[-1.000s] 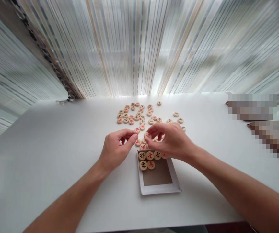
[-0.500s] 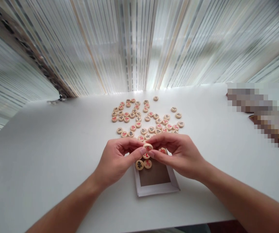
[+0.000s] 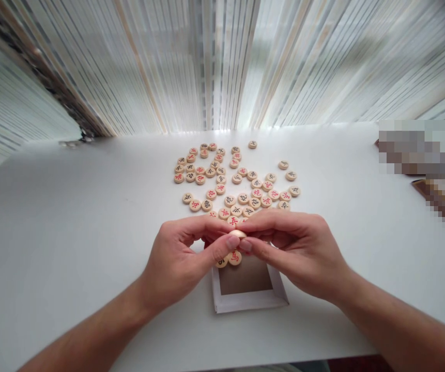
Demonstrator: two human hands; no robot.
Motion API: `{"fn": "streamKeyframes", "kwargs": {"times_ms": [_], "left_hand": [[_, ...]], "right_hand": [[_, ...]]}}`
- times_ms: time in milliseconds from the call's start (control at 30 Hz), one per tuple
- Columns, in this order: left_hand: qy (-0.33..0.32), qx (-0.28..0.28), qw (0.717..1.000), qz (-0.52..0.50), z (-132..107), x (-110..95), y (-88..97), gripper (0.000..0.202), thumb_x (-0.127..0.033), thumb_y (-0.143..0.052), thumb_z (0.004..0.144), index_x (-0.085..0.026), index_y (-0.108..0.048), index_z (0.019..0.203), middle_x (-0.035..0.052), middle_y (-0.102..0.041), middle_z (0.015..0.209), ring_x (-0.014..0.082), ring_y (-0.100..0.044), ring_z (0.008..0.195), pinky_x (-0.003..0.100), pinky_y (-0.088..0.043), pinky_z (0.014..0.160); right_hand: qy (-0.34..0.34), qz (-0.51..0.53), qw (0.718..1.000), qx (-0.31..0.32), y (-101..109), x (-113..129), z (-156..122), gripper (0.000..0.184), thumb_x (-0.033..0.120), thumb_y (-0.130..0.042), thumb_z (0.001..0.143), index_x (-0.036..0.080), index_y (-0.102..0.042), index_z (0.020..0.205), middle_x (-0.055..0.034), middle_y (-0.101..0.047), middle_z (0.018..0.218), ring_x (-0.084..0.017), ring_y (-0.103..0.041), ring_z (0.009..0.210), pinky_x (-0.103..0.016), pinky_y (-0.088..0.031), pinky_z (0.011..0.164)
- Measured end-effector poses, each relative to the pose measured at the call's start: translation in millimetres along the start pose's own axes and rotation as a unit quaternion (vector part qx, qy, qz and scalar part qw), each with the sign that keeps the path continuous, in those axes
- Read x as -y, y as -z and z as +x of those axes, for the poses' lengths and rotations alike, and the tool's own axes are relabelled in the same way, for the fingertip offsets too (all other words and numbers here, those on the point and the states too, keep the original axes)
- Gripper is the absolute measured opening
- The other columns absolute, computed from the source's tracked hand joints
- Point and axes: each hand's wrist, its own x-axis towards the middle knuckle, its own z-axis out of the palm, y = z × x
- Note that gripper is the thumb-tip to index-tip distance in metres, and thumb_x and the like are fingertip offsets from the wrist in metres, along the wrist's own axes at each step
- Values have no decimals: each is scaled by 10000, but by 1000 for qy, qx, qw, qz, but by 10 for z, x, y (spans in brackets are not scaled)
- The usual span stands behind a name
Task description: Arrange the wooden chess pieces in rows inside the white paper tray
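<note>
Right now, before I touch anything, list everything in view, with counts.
table: one, white, under everything below the curtain.
striped curtain: one, white with grey and tan stripes, beyond the table.
loose xiangqi pieces: roughly fifty, pale wood with red or black characters, scattered on the table.
card tray: one, white rim, brown base, near edge of the table.
tray pieces: two visible, pale wood, in the tray.
blurred objects: two, pixelated, far right.
held xiangqi piece: one, pale wood, between the hands.
left hand: one, thumb on the held piece.
right hand: one, fingers on the held piece.
</note>
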Motion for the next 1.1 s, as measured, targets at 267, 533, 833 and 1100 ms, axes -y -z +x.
{"fn": "streamKeyframes", "kwargs": {"times_ms": [267, 533, 833, 1100], "left_hand": [[-28, -9, 999, 30, -12, 7, 2, 133, -172, -834, 910, -257, -902, 986, -10, -850, 812, 137, -757, 715, 202, -588, 654], [18, 21, 998, -59, 2, -6, -5, 163, -148, -790, 949, -246, -887, 1037, 10, -873, 932, 147, -821, 838, 184, -649, 794], [41, 19, 987, -155, -2, 13, -33, 242, -83, -774, 954, -220, -799, 1152, -35, -821, 800, 81, -785, 732, 112, -632, 690], [27, 20, 988, -149, 1, 12, -36, 321, -43, -815, 907, -279, -857, 1122, -36, -859, 894, 89, -817, 820, 115, -649, 784]], "right_hand": [[1, 3, 1000, -26, -9, -5, 7, 219, 139, -925, 826, 267, -894, 1001, -29, -849, 891, -162, -782, 809, -231, -638, 712], [-117, 131, 984, -12, -9, 15, 18, 159, 258, -907, 875, 287, -898, 1031, -39, -860, 901, -134, -794, 777, -191, -662, 722], [-179, 225, 958, -4, 19, -30, 35, 198, 263, -898, 898, 289, -882, 1094, -17, -841, 778, -92, -777, 682, -147, -643, 676], [-211, 220, 952, 4, 34, -21, 29, 272, 291, -911, 882, 244, -869, 1147, -59, -840, 816, -110, -757, 703, -180, -635, 682]]}}
